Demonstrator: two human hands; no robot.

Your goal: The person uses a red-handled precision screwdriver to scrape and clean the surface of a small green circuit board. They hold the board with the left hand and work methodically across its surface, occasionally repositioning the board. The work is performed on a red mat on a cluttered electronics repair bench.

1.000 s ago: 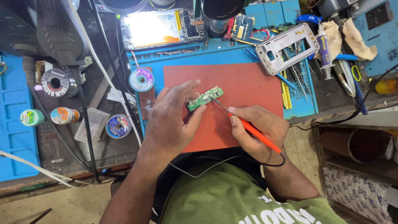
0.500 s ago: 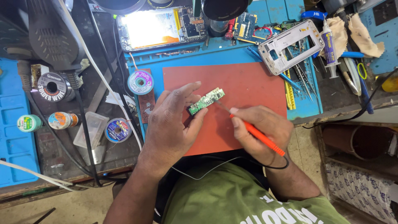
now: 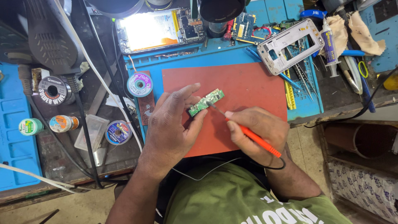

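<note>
- We see a small green circuit board (image 3: 206,102), a narrow strip with tiny metal parts, held tilted just above a red mat (image 3: 248,89).
- Our left hand (image 3: 172,124) pinches the board's lower end between thumb and fingertips, the other fingers spread loosely.
- Our right hand (image 3: 259,132) is closed like a pen grip on an orange-handled soldering iron (image 3: 253,137); its thin metal tip touches the board's middle, and a black cord loops from the handle's rear.
- The red mat is smooth and flat, lying on a ridged blue work mat (image 3: 199,62) with moulded compartments.
- Beside the mats, on a dark, worn bench, sit spools of solder wire (image 3: 52,89) and a round reel (image 3: 139,84).
- Further back lie an opened phone with a bright screen (image 3: 151,29), a silver phone frame (image 3: 290,45), tweezers and a syringe-shaped tube (image 3: 329,45).
</note>
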